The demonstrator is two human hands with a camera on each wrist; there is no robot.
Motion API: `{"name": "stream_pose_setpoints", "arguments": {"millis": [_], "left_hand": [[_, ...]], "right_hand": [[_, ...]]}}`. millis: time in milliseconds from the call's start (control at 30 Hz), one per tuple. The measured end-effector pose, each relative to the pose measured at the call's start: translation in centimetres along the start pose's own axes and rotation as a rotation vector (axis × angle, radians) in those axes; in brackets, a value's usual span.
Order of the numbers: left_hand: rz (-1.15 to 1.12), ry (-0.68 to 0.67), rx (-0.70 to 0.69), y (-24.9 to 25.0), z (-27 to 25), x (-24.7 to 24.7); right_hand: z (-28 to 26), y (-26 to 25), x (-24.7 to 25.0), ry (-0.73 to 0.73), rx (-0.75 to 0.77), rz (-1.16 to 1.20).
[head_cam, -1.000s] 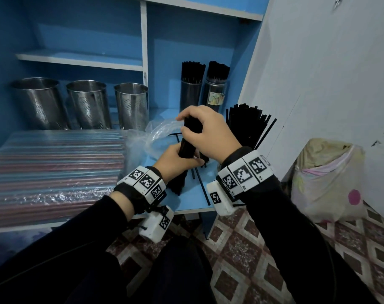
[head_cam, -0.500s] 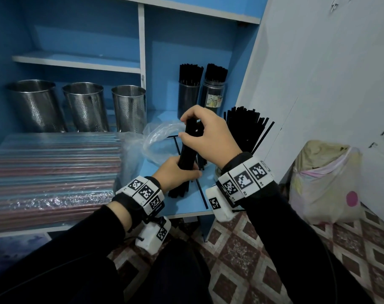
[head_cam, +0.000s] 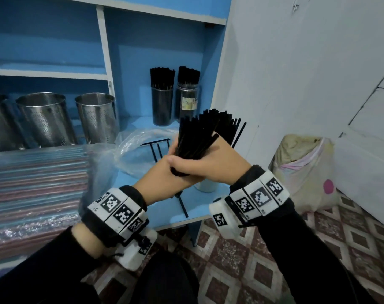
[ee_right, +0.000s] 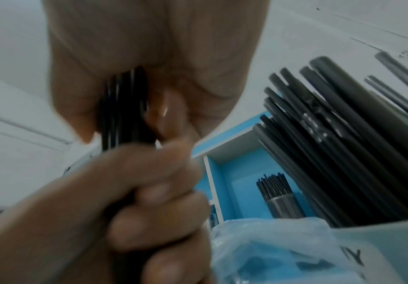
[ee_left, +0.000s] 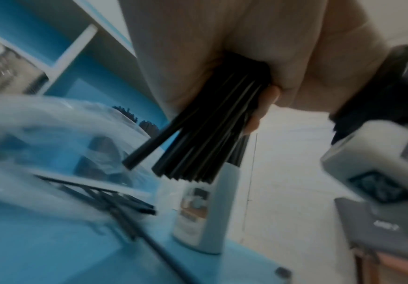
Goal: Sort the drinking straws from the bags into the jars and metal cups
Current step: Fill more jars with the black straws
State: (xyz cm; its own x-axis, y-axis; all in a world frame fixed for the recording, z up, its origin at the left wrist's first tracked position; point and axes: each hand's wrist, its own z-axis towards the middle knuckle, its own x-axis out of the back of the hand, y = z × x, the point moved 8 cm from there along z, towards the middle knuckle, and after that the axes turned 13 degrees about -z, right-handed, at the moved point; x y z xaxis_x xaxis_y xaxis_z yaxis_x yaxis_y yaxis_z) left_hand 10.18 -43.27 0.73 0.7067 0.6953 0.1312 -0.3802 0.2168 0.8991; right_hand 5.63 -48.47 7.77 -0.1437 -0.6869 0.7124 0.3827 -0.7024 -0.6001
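Both hands hold one bundle of black straws above the blue shelf. My left hand grips its lower end from the left. My right hand wraps round it just above, from the right. The bundle leans up and to the right, and its top fans out. In the left wrist view the bundle's lower ends hang over a pale jar. That jar's own black straws stand behind my hands. Two full jars stand at the back. Three perforated metal cups stand on the left.
A bag of coloured straws covers the shelf's left part. A crumpled clear bag lies behind my left hand. Loose black straws lie on the shelf. A white wall is on the right, a stuffed sack on the tiled floor.
The bundle has come up off the shelf and tilted right, its top fanning out. My right hand has slid from the bundle's top down to beside my left hand.
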Motion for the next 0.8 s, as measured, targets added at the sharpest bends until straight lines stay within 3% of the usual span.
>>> {"name": "stream_pose_setpoints", "arguments": {"millis": [100,167,233,333,433,800], "left_hand": [[-0.172,0.152,-0.086,0.1,1.2,-0.7],[-0.101,0.327,-0.112,-0.4,1.6,-0.2],[0.008,0.418,-0.043,-1.7,2.5,0.2],[0.013,0.275,0.154,-4.6,4.5,-0.6],[0.021,0.131,0.238,-7.1,6.1,-0.9],[0.103,0.112,0.315,-8.9,7.0,0.0]], "right_hand": [[-0.2,0.7,3.1,0.178,-0.010,0.005],[-0.1,1.2,5.3,0.246,-0.005,0.001],[-0.1,2.0,7.6,0.319,-0.013,-0.009],[0.1,3.8,10.1,0.394,-0.040,-0.003],[0.5,5.1,10.7,0.390,-0.080,-0.006],[1.5,7.1,7.5,0.367,-0.046,-0.200]]}}
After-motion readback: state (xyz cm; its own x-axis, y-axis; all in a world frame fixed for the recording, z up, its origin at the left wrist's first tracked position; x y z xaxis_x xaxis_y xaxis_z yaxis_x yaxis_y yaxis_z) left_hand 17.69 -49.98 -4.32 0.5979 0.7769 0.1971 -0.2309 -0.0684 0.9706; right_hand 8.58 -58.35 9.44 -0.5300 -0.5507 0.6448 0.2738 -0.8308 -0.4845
